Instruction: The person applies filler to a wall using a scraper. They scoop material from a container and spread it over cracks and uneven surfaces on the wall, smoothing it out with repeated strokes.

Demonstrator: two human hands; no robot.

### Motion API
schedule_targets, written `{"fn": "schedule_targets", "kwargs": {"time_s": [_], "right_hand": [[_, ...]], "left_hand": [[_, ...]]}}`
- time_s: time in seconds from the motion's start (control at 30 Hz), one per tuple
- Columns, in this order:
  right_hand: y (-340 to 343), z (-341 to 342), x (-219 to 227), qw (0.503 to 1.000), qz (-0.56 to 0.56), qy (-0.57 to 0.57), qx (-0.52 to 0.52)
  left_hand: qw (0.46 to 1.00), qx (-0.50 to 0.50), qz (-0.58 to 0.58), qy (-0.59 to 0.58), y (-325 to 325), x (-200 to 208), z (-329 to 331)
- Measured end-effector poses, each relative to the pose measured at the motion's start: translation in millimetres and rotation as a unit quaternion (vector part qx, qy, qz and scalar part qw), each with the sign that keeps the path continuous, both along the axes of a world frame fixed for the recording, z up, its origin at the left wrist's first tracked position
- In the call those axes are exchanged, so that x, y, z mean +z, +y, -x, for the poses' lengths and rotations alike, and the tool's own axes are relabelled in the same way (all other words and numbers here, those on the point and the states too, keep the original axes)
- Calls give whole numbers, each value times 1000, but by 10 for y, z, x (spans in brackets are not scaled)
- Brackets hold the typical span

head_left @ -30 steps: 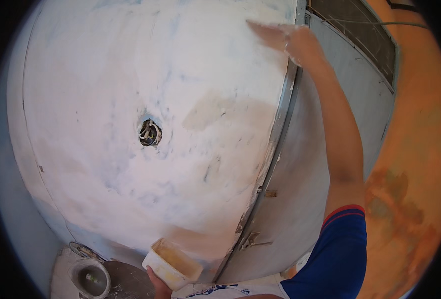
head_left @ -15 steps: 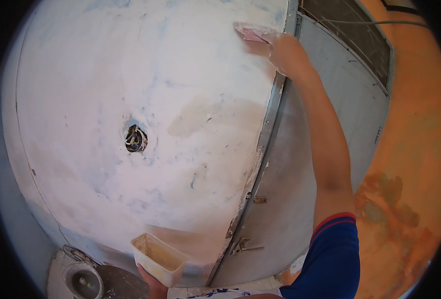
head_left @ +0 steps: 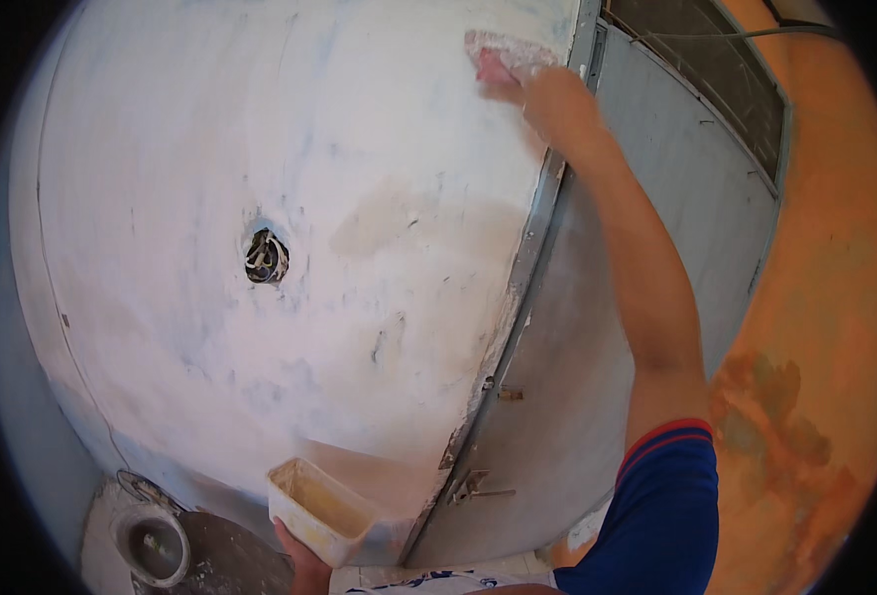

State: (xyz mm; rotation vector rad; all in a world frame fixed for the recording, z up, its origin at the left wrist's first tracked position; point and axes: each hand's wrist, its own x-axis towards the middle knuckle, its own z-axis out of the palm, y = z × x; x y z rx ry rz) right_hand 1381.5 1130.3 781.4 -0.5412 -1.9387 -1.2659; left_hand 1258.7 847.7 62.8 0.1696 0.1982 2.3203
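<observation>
High on the whitish, patchy wall (head_left: 210,149), my right hand (head_left: 560,107) is closed round a wide putty knife (head_left: 503,61). Its blade looks coated with pale paste and lies against the wall, close to the grey door frame; motion blurs it a little. Low in front of me, my left hand (head_left: 302,555) grips a rectangular plastic tub (head_left: 334,531) from its left side and below. The tub is tilted, and yellowish-white residue coats its inside. A damp-looking beige patch (head_left: 418,223) shows on the wall below my right hand.
A round hole with loose wires (head_left: 266,257) opens in the wall. To the right stand a grey door (head_left: 567,426) with a handle (head_left: 478,488) and a stained orange wall (head_left: 805,297). A round bucket (head_left: 151,545) and a coil of cable (head_left: 146,486) lie at lower left.
The putty knife has turned, its blade now spread nearer the door frame. My view has shifted slightly; the tub stays in my left hand, low in front of me.
</observation>
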Motion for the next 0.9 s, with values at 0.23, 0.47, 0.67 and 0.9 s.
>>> {"fn": "schedule_targets", "kwargs": {"time_s": [0.23,0.47,0.67,0.9], "right_hand": [[-335,-309,1109,970,-148,155,115],[-24,-122,719,992,-46,83,85],[-158,-418,787,981,-42,64,176],[406,-218,290,997,-4,69,18]], "left_hand": [[999,27,7,38,28,109,-188],[998,41,-11,37,71,307,-267],[999,50,1,20,66,96,-350],[997,67,18,23,25,22,-298]]}}
